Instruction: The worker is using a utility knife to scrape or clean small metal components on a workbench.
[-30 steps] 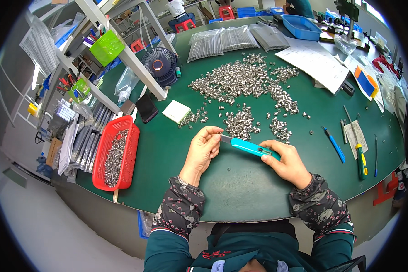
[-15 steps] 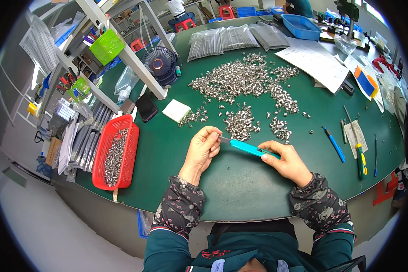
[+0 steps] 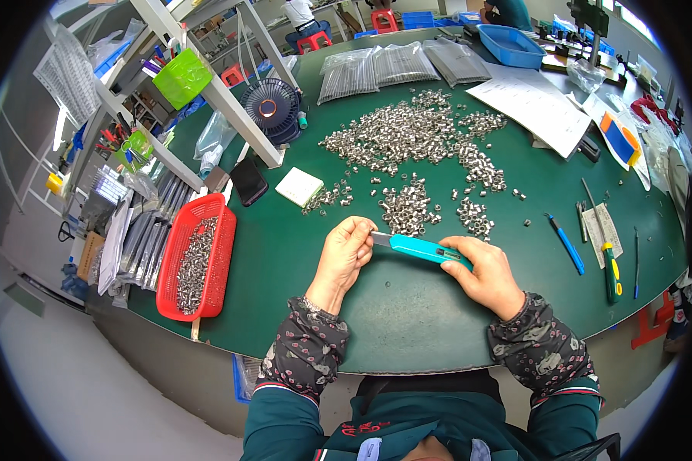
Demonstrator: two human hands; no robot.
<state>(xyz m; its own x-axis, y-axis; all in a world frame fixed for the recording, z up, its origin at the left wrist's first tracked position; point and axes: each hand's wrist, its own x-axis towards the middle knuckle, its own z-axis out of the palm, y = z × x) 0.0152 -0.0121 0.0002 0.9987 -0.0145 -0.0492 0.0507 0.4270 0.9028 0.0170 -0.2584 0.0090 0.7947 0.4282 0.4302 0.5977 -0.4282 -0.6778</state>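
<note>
My right hand [image 3: 486, 273] is wrapped round the teal handle of a utility knife [image 3: 417, 247], its thumb along the near side. The knife's grey blade points left and reaches the fingertips of my left hand [image 3: 344, 257]. Thumb and forefinger of that hand are pinched together at the blade's tip; whatever they hold is too small and too covered to name. Just beyond the knife lies a small heap of short metal rings [image 3: 407, 209], with another little group of rings [image 3: 475, 218] to its right. A much larger pile of rings [image 3: 400, 134] spreads farther back.
At the left stands a red plastic basket [image 3: 224, 261] holding many small metal parts. Behind it are a black phone [image 3: 248, 183], a pale note block [image 3: 298, 187] and a fan [image 3: 272, 110]. A blue pen-like tool [image 3: 567, 244] and a yellow-green handled tool [image 3: 612, 276] lie right.
The knife has turned slightly in my right hand, so more of its handle's slot shows. Both hands stay in nearly the same place, the blade still at the left fingertips.
</note>
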